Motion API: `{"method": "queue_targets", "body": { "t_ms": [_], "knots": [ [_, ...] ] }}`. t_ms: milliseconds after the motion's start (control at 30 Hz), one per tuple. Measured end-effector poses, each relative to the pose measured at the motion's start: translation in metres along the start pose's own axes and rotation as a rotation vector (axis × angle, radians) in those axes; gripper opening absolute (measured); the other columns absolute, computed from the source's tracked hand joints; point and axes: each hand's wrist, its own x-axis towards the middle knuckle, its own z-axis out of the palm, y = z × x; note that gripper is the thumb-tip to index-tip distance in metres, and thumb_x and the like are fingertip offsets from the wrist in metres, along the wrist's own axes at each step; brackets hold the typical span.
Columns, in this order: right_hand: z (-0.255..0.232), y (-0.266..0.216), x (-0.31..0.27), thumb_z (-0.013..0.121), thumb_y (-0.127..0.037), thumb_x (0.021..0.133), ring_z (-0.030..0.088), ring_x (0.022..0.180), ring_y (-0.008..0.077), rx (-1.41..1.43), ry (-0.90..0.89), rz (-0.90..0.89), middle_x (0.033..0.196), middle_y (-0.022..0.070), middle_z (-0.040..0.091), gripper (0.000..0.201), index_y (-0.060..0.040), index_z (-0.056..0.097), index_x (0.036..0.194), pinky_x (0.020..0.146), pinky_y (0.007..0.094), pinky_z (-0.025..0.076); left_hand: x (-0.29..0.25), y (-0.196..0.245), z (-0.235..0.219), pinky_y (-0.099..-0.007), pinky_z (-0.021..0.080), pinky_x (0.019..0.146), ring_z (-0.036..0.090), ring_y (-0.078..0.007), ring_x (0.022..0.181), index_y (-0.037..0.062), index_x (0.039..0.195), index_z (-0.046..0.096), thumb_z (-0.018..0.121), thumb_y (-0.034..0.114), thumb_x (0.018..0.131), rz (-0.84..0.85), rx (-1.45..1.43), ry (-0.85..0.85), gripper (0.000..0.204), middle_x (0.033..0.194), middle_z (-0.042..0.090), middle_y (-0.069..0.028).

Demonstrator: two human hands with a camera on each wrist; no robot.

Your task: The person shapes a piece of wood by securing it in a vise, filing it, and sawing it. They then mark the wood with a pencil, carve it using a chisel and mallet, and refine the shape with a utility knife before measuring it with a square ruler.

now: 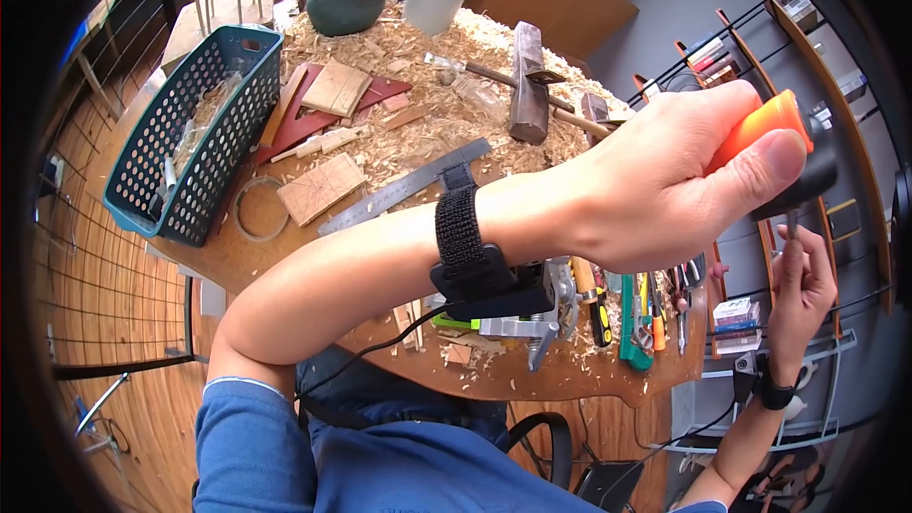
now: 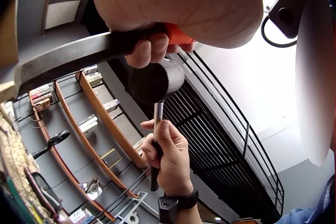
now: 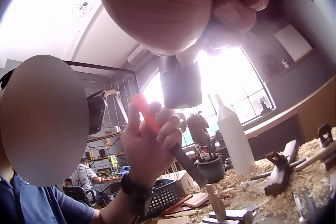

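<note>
My left hand (image 1: 655, 166) grips a chisel by its orange handle (image 1: 760, 133), thumb along it near the butt end. In the left wrist view the dark, flat chisel blade (image 2: 68, 58) slants away from the fist. Its tip meets an upright wooden piece (image 3: 215, 203) low in the right wrist view. My right hand (image 2: 170, 158) holds a rubber mallet by its black grip, below a bright metal shaft. The black mallet head (image 2: 156, 81) is close to the chisel's butt end, overlapping the left hand's fingers in the left wrist view.
Wood shavings (image 1: 418, 66) cover much of the table, with a wooden hand plane (image 1: 528, 85), a steel ruler (image 1: 408, 185) and wood blocks (image 1: 323, 188). A teal basket (image 1: 180, 133) stands left. A metal clamp (image 1: 532, 323) and several hand tools lie along the near edge.
</note>
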Motion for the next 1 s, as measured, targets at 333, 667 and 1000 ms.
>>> {"method": "queue_targets", "body": {
  "t_ms": [333,667,1000],
  "knots": [
    [-0.048,-0.045,0.038,0.051,-0.034,0.117,0.035,0.059,-0.0022,-0.237,0.136,-0.317,0.069,-0.0076,0.049,0.039,-0.0048,0.071,0.132,0.054,0.0201,0.019,0.001,0.005,-0.007,-0.0411,0.049,0.069,0.058,-0.0212,0.075,-0.0018,0.096,0.055,0.049,0.057,0.111,-0.083,0.004,-0.087,0.061,0.077,0.058,-0.0111],
    [-0.029,-0.092,0.057,0.065,-0.031,0.111,0.042,0.049,0.0047,-0.084,0.068,-0.502,0.058,-0.0002,0.053,0.032,-0.0004,0.069,0.103,0.046,0.0224,0.027,-0.004,0.004,-0.019,-0.0398,0.05,0.075,0.058,-0.022,0.081,0.0004,0.102,0.054,0.047,0.058,0.112,-0.045,-0.026,-0.178,0.059,0.083,0.057,-0.0088],
    [-0.029,-0.094,0.054,0.064,-0.031,0.111,0.043,0.05,0.0047,-0.107,0.093,-0.436,0.058,-0.0004,0.052,0.033,0.0006,0.072,0.105,0.047,0.0225,0.027,0.002,0.025,-0.027,-0.0456,0.053,0.076,0.067,-0.0332,0.083,-0.0024,0.104,0.053,0.045,0.056,0.112,-0.198,0.106,-0.312,0.059,0.085,0.064,-0.0182]
  ]
}}
